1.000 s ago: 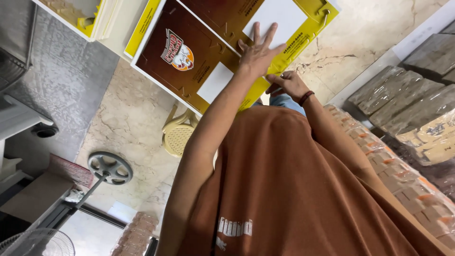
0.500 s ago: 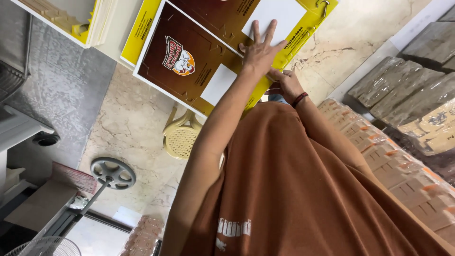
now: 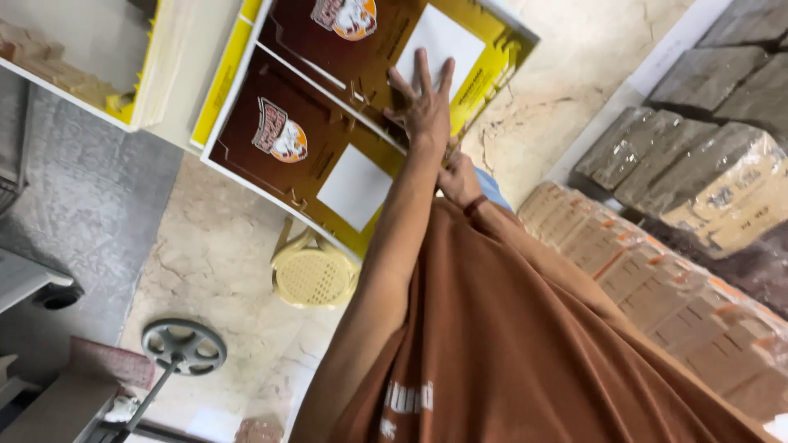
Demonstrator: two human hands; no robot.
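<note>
The left hand (image 3: pixel 423 102) lies flat with fingers spread on the top sheet of a stack of flat brown-and-yellow printed cardboard sheets (image 3: pixel 328 123), pressing rather than clasping; nothing is closed inside it. The right hand (image 3: pixel 460 176), at about five o'clock from the left and just beside its wrist, sits at the yellow edge of the same stack, a dark band on its wrist; whether its fingers clasp the edge cannot be told, as they are hidden.

Two printed panels show on the stack, each with one white rectangle and one round emblem. The stack fills the upper middle of the view, at twelve o'clock from the person's brown shirt (image 3: pixel 525 353).

At seven o'clock from the stack stands one pale yellow plastic stool (image 3: pixel 312 275) on the marble floor (image 3: pixel 205 262). At eight o'clock lies one grey metal handwheel (image 3: pixel 185 346). At three o'clock, bundles of wrapped brown cardboard (image 3: pixel 681 271) lie piled, too many overlapping to count surely.
</note>
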